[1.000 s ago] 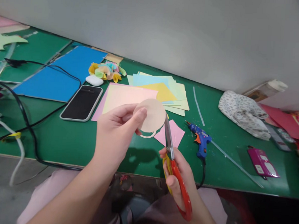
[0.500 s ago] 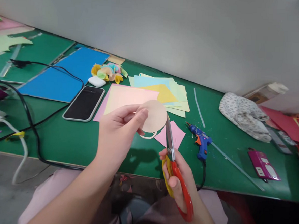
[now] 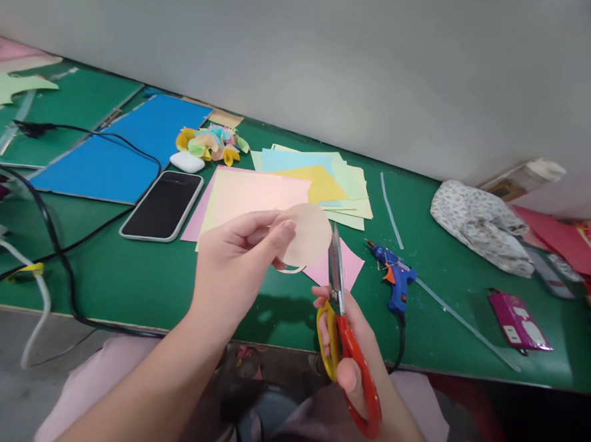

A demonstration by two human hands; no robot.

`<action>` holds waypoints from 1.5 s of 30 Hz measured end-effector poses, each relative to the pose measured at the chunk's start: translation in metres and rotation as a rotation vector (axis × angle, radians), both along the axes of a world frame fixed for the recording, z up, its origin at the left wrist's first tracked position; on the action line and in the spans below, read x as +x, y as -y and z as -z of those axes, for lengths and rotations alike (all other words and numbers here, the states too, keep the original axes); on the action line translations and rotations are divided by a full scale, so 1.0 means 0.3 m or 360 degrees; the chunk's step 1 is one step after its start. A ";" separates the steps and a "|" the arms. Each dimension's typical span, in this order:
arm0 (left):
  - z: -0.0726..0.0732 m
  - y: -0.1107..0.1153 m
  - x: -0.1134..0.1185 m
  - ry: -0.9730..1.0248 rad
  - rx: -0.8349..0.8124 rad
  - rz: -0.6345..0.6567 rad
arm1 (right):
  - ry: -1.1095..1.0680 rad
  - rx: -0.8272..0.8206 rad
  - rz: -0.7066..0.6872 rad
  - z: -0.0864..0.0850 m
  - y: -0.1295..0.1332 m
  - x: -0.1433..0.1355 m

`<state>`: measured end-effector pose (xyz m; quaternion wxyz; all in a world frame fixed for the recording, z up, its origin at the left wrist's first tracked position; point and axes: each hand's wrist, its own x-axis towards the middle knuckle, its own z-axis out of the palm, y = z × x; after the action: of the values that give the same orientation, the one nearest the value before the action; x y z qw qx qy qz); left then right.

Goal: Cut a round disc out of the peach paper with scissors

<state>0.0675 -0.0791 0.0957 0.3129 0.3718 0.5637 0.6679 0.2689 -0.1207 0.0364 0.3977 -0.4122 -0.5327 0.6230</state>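
Note:
My left hand (image 3: 246,258) pinches a round, peach-coloured paper disc (image 3: 308,236) between thumb and fingers, above the table. A thin curl of cut paper (image 3: 292,270) hangs under the disc's lower edge. In my right hand (image 3: 356,331) is a pair of scissors (image 3: 351,344) with one red and one yellow handle. Its blades point up and stand slightly apart at the disc's right edge; whether they touch it I cannot tell. Below the blades lies a pink piece of paper (image 3: 351,263).
Coloured paper sheets (image 3: 262,189) lie behind my hands. To the left are a phone (image 3: 162,206), a white case (image 3: 187,162), paper petals (image 3: 213,142), a blue board (image 3: 124,147) and black cables (image 3: 67,260). A blue glue gun (image 3: 396,277), a glue stick (image 3: 464,325) and a purple power strip (image 3: 518,321) are at right.
The scissors' handles have spread and the blades have parted a little. The disc has tilted and dropped slightly, and less of the paper curl shows below it.

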 end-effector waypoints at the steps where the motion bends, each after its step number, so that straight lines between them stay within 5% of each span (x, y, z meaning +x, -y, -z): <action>1: -0.002 0.001 0.001 0.0001 -0.0003 0.0009 | -0.0006 -0.0008 0.0001 -0.005 0.002 0.000; 16: 0.018 0.006 0.007 -0.0091 -0.0013 0.0243 | 0.0322 0.0117 0.0139 -0.049 -0.010 -0.019; 24: 0.006 0.001 0.012 -0.0066 0.0025 0.0254 | 0.0026 0.0037 0.0038 0.013 -0.024 0.001; 45: -0.004 0.009 0.002 -0.0038 -0.0055 0.0198 | -0.0046 0.0151 0.0048 0.016 0.005 -0.003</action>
<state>0.0682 -0.0818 0.0968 0.3534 0.4085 0.5547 0.6329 0.2679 -0.1223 0.0315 0.4339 -0.3918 -0.5496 0.5968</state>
